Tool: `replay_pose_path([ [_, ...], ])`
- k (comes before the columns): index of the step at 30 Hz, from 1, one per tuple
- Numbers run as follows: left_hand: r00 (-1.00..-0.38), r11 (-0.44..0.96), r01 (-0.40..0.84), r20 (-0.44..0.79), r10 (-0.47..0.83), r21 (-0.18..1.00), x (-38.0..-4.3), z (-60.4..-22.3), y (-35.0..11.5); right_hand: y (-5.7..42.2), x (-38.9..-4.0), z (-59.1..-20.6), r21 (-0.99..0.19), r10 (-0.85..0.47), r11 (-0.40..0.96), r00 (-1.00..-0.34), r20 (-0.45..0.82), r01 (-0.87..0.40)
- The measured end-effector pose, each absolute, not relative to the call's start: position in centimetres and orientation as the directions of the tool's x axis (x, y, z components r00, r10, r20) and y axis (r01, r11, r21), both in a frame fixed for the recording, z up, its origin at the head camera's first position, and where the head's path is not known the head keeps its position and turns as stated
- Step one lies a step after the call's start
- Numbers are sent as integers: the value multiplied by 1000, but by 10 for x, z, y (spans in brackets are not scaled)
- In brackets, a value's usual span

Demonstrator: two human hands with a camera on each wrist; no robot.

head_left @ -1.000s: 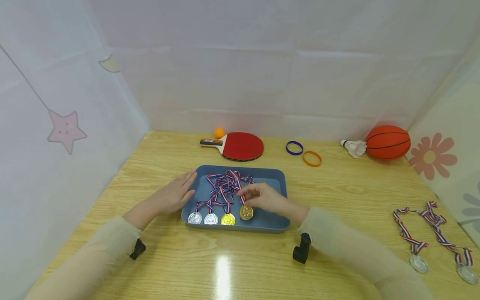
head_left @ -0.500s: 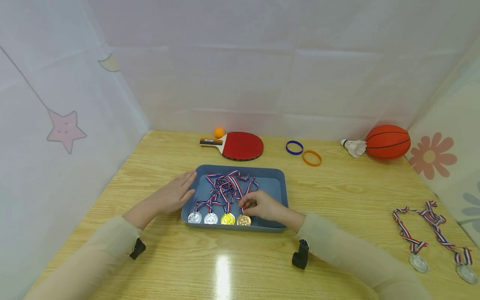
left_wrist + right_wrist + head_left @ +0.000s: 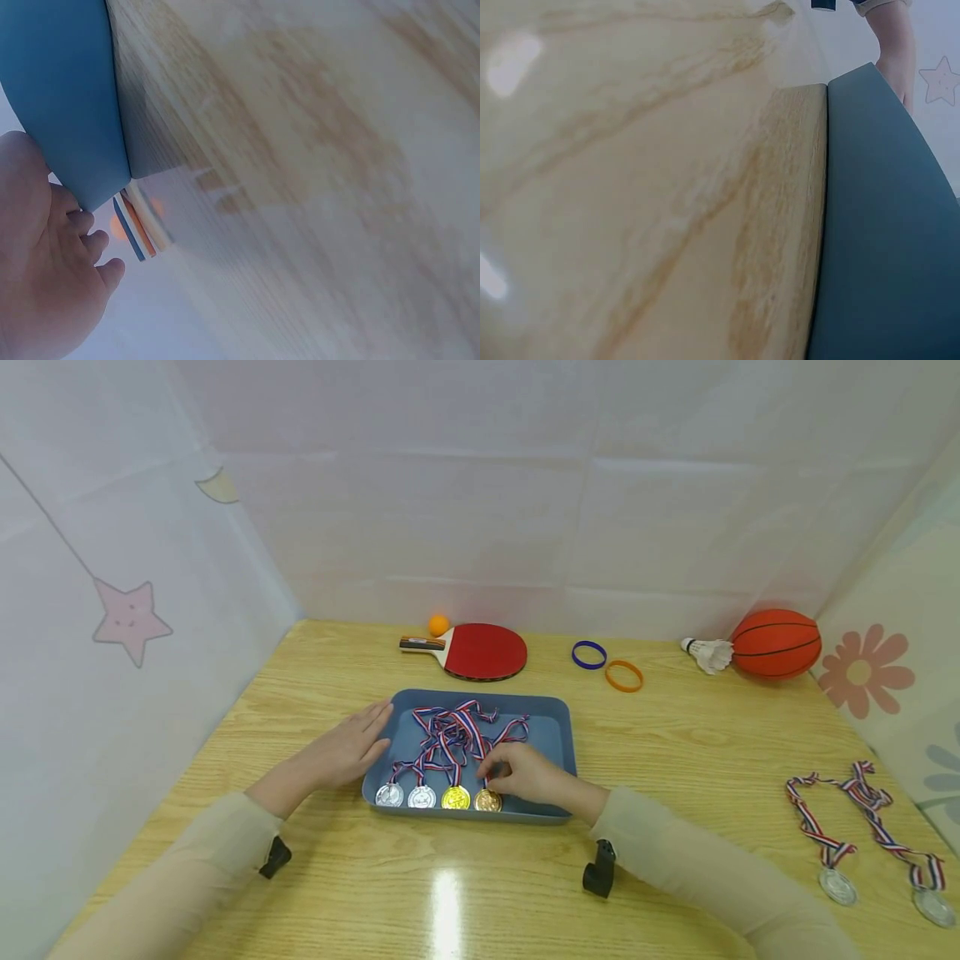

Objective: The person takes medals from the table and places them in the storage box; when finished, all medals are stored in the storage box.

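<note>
Head view shows us the copper-gold medal [image 3: 488, 802] now against the near wall of the tray [image 3: 525, 817], where a second ago it lay farther off; it completes, we judge, a row of four with the yellow medal [image 3: 455, 798] and two silver medals [image 3: 422, 798]. Just beyond, the right hand [image 3: 525, 773] has a curled grip at its ribbon, though we cannot tell whether it pinches, while the left hand [image 3: 341, 752] rests straight-fingered at the left rim, and the far ribbons [image 3: 456, 720] have spread rightward.
</note>
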State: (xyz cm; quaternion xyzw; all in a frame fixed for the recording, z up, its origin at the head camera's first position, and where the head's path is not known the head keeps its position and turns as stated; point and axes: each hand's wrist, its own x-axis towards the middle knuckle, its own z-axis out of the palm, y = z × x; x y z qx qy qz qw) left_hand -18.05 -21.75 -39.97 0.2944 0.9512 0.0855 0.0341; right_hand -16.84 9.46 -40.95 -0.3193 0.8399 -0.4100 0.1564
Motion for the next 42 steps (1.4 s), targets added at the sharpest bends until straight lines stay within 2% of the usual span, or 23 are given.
replay_pose_path([
  [10, -828, 814, 550, -7, 561, 184, -179, -397, -216, 94, -168, -406, -777, -643, 500, -765, -38, -382],
  [23, -827, 815, 551, -14, 562, 180, -180, -398, -215, 112, -168, -385, -820, -625, 437, -780, 18, -369],
  [28, -826, 816, 551, -23, 563, 177, -180, -398, -215, 132, -166, -368, -853, -614, 362, -784, 85, -376],
  [32, -824, 813, 555, -16, 566, 178, -179, -398, -215, 152, -159, -351, -884, -567, 339, -820, 80, -321],
  [37, -826, 813, 552, -15, 564, 185, -178, -397, -214, 183, -149, -335, -884, -473, 374, -878, 79, -281],
  [42, -825, 813, 553, -17, 565, 183, -178, -398, -215, 220, -140, -329, -868, -400, 389, -905, 143, -309],
])
